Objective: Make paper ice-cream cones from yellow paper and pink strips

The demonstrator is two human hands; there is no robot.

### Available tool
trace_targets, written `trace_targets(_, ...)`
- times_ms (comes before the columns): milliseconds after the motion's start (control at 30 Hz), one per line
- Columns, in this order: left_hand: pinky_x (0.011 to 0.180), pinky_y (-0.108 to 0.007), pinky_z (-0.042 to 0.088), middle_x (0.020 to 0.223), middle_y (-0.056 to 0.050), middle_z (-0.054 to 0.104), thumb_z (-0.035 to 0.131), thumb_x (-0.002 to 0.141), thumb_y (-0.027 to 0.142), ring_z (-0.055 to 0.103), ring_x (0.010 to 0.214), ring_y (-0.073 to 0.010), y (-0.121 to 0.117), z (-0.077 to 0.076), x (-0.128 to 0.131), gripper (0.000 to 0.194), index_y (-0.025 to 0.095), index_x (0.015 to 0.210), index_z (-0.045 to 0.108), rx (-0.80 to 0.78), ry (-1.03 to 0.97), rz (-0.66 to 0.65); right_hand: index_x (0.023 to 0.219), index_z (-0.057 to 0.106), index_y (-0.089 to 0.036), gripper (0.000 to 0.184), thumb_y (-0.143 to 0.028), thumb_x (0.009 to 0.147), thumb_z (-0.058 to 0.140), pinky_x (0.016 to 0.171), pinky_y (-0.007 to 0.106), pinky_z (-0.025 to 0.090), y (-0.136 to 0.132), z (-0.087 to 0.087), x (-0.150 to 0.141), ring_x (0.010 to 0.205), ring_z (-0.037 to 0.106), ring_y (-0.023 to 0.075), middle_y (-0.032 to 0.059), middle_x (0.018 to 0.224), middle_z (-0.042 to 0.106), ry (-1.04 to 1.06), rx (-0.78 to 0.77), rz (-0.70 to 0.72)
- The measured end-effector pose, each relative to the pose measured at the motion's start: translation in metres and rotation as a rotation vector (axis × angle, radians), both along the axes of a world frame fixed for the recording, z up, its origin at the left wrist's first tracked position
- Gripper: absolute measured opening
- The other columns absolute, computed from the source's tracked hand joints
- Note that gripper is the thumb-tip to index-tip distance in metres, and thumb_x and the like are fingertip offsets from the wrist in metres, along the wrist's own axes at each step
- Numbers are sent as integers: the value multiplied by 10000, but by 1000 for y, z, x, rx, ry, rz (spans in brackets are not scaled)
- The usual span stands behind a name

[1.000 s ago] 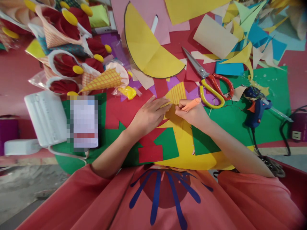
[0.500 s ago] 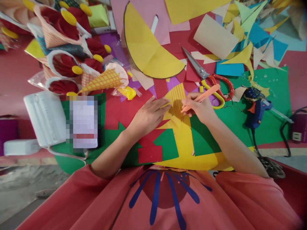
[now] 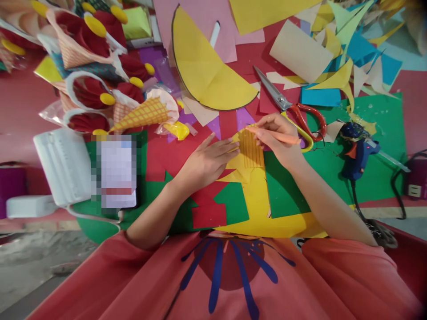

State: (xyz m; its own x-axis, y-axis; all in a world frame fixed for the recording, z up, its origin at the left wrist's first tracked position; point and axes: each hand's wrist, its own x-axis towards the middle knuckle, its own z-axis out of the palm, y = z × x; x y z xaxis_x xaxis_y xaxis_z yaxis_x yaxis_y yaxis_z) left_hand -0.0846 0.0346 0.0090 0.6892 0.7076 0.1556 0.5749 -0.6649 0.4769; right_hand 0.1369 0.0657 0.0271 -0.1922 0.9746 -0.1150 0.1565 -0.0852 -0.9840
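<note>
My right hand grips an orange marker, its tip at the top of a yellow paper piece that carries several orange stripes. Flat on the left side of that paper lies my left hand, fingers stretched out and holding nothing. Beneath them are yellow strips and red scraps on green paper. Scissors with one red and one yellow handle lie just beyond my right hand. A yellow paper half-circle with a dark edge rests past both hands.
Paper cones with checked patterns crowd the far left. A phone and a white power box with a cable lie at left. On the right are a blue glue gun, a beige paper roll and colourful scraps.
My right hand moved right, then up to the top of the striped paper, and the marker now points left. More orange stripes show. My left hand stays nearly still.
</note>
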Motion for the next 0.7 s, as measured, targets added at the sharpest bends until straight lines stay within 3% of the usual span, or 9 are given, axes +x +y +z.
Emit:
trace_targets(200, 1137, -524, 349, 1310, -89, 616, 375, 941, 105, 531, 1287, -213, 0, 1, -1, 362, 152, 1216, 607, 9, -2, -5, 804, 589, -178, 173, -338, 812, 655, 560, 262, 486, -2, -11, -1, 599, 618, 104, 7, 751, 669, -32, 107, 3)
trace_targets(700, 1143, -527, 341, 1327, -92, 603, 382, 926, 88, 521, 1297, -216, 0, 1, 0, 374, 153, 1218, 606, -6, 8, -3, 765, 572, -185, 241, -400, 789, 679, 513, 243, 466, 3, -14, -4, 546, 578, 82, -9, 685, 658, -8, 89, 13)
